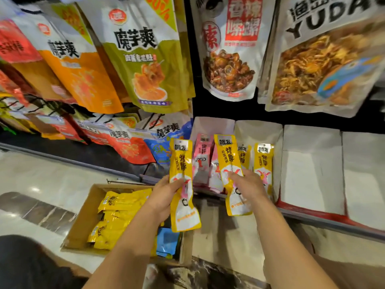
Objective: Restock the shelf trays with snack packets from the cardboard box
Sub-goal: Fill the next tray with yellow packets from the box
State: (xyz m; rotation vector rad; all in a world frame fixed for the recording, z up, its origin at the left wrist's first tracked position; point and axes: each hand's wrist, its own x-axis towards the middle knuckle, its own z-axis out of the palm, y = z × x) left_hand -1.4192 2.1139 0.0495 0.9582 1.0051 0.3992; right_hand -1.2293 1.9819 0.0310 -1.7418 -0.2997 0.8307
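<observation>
My left hand (164, 197) grips a long yellow snack packet (183, 205) upright, in front of the shelf's lower edge. My right hand (248, 184) holds a second yellow packet (227, 161) upright, its top reaching into a white shelf tray (258, 130). That tray holds two more yellow packets (263, 163) standing on end. The tray to its left (212, 124) holds pink packets (203, 161). The open cardboard box (85, 213) lies on the floor at lower left, with several yellow packets (116, 217) and blue ones (166, 240) inside.
Two white trays (312, 163) stand to the right of the yellow tray. Large snack bags hang on hooks above, such as the green bag (145, 59) and the white bag (229, 49). More bags (125, 140) lie on the lower left shelf. Glossy tiled floor (41, 176) at left.
</observation>
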